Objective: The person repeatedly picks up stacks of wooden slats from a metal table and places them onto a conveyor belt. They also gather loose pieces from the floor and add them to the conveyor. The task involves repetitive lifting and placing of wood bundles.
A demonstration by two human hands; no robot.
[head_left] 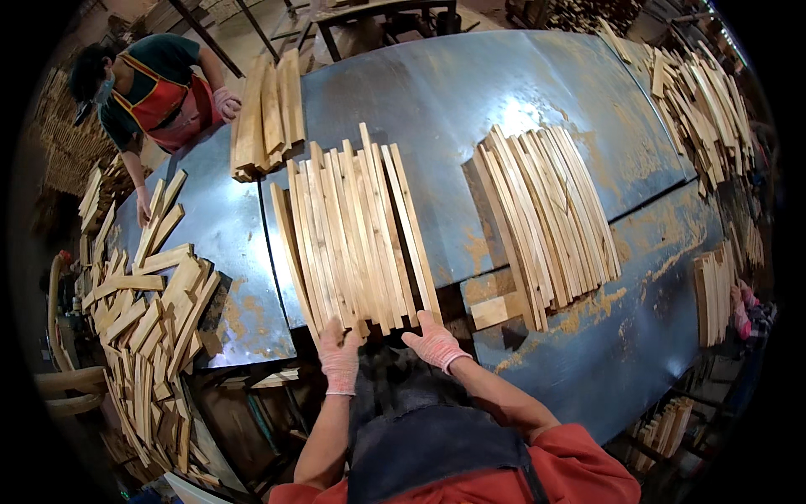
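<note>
A row of pale wooden strips [353, 227] lies side by side on the metal table in front of me, their ends uneven and a narrow gap near the right side. My left hand [339, 361], in a pinkish knit glove, rests against the near ends at the row's left, thumb apart from the fingers. At the right near corner, my right hand [437, 343] wears a matching glove and touches the strip ends with its fingertips, thumb spread toward the left. Neither hand is closed around a strip. The undersides of the fingers are partly hidden.
A second row of strips [550, 218] lies to the right, by a short block [496, 311]. Thicker boards [269, 113] are stacked at the far left. Loose pieces [151, 328] pile up at left, near a co-worker [172, 101]. More strips [709, 109] lie far right.
</note>
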